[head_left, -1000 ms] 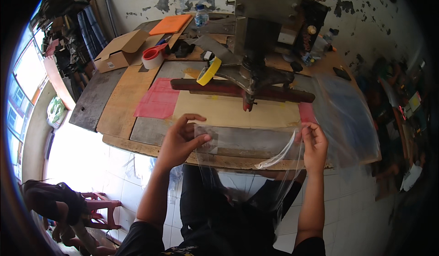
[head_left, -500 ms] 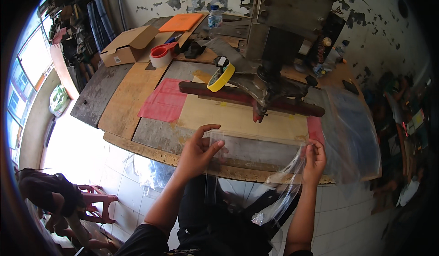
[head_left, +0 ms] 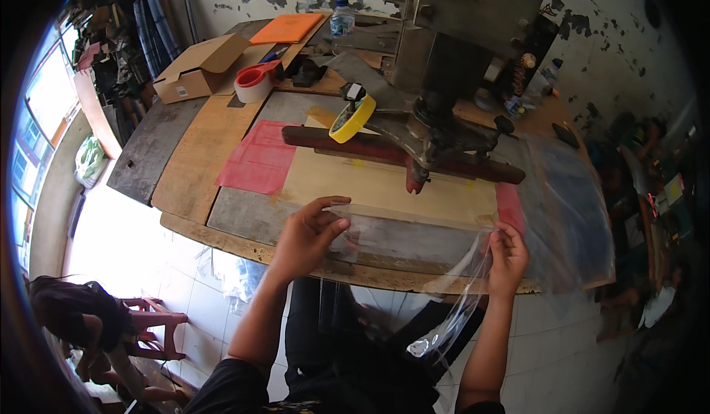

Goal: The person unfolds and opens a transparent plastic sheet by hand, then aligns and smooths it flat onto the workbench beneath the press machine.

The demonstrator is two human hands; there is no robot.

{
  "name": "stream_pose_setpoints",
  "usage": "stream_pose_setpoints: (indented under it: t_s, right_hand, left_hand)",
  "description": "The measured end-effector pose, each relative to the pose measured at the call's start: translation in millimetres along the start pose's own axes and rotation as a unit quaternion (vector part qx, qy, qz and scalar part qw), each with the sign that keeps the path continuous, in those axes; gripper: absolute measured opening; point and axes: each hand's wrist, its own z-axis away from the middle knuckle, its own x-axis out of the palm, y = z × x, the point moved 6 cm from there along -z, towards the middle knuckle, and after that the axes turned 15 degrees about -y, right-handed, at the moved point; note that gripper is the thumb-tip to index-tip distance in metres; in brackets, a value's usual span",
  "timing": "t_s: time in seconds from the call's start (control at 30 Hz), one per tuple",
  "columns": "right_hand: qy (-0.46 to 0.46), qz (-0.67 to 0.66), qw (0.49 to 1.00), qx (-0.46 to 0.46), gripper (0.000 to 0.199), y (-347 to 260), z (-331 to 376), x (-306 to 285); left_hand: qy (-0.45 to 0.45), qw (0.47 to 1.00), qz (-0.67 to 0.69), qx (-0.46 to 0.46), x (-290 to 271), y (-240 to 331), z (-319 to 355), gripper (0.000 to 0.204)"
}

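Observation:
A thin clear plastic sheet (head_left: pixel 462 303) stretches between my hands at the front of the workbench and droops over its near edge toward my lap. My left hand (head_left: pixel 305 235) has its thumb and fingers around the sheet's left part, the fingers curved. Its right edge is pinched in my right hand (head_left: pixel 508 260), where the film bunches into folds. Just beyond my hands lies a cream-coloured pad (head_left: pixel 384 191) with red patches at both ends. Above the pad stands a press machine's long dark-red bar (head_left: pixel 347 146), with a yellow tape roll (head_left: pixel 353 120) resting against its mount.
At the back left are a cardboard box (head_left: pixel 200 66), a red tape dispenser (head_left: pixel 255 81), an orange folder (head_left: pixel 287 28) and a water bottle (head_left: pixel 342 21). More clear sheeting (head_left: pixel 566 199) covers the bench's right side. Another person (head_left: pixel 66 318) sits low at left near a red stool (head_left: pixel 159 329).
My left hand has shifted slightly left and up along the film, widening the span between my hands. My right hand stays nearly in place. The view has tilted slightly.

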Motion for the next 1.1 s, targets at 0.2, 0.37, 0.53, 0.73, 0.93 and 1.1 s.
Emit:
stream_pose_setpoints:
  t_s: [0.2, 0.37, 0.53, 0.73, 0.93, 1.1]
  right_hand:
    - [-0.024, 0.031, 0.999, 0.019, 0.026, -1, -4, 6]
    - [-0.020, 0.092, 0.994, 0.063, 0.020, -19, 9, -5]
    - [0.000, 0.184, 0.979, 0.089, 0.012, -21, 19, -16]
    - [0.009, 0.341, 0.939, 0.041, 0.009, -30, 25, -9]
    - [0.020, 0.418, 0.908, -0.009, 0.006, -31, 25, -4]
    - [0.012, 0.376, 0.926, 0.038, 0.008, -25, 23, -6]
  left_hand:
    - [0.063, 0.985, -0.157, 0.012, -11, -16, 1, 0.048]
    - [0.089, 0.968, -0.234, -0.006, 9, 12, 11, 0.049]
    - [0.118, 0.953, -0.278, 0.029, 23, 9, 15, 0.049]
    - [0.109, 0.857, -0.497, 0.074, 36, 8, 11, 0.046]
    - [0.148, 0.806, -0.566, 0.087, 46, 26, 10, 0.039]
    - [-0.010, 0.801, -0.585, 0.129, 57, 14, 7, 0.033]
